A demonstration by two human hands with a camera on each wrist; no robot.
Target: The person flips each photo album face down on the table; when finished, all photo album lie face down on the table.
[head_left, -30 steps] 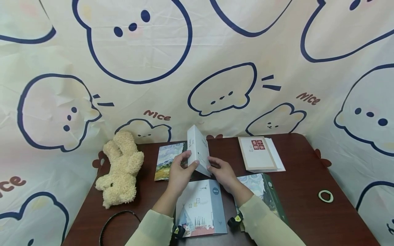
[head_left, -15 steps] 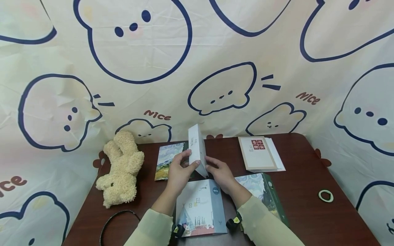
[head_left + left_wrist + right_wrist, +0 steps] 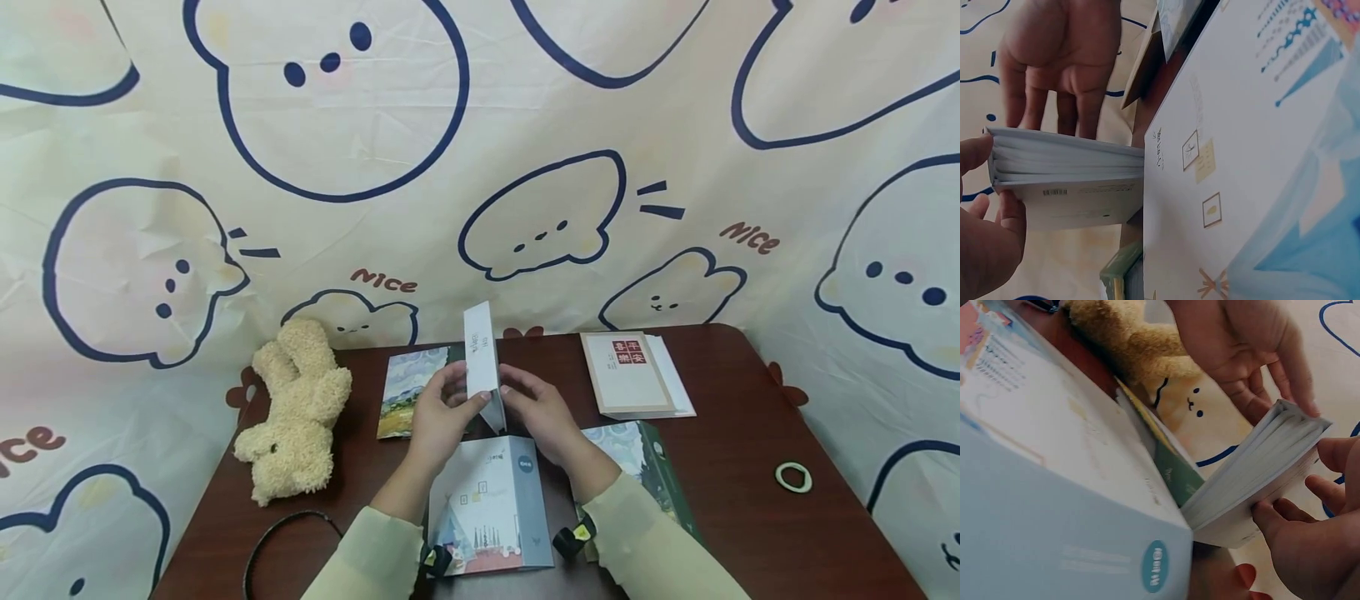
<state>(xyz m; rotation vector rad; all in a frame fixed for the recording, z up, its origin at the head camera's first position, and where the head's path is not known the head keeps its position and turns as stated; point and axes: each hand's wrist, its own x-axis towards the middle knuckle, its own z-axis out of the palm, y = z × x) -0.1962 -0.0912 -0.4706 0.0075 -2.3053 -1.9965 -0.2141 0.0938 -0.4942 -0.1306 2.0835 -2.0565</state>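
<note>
Head: your L hand point(image 3: 435, 419) pinches white bk point(image 3: 480, 350), held just beyond blue-white bk point(image 3: 480, 504); R hand point(image 3: 543, 421), fingers fairly straight, touches its R side. L wrist: pg edges point(image 3: 1066, 159) face cam. R wrist: green bk point(image 3: 1179, 475) nearby.

So the book point(image 3: 480, 346) between my fingers point(image 3: 1013, 219) looks like smooth matt card round paper pages point(image 3: 1066, 159). My sleeves point(image 3: 660, 533) are matt cloth, the plush toy point(image 3: 300, 417) is rough, curly pile, the surface point(image 3: 780, 542) looks like smooth wood, faintly glossy, and the backdrop point(image 3: 525, 108) is creased, slightly shiny sheeting, can't tell if cloth or plastic.
</note>
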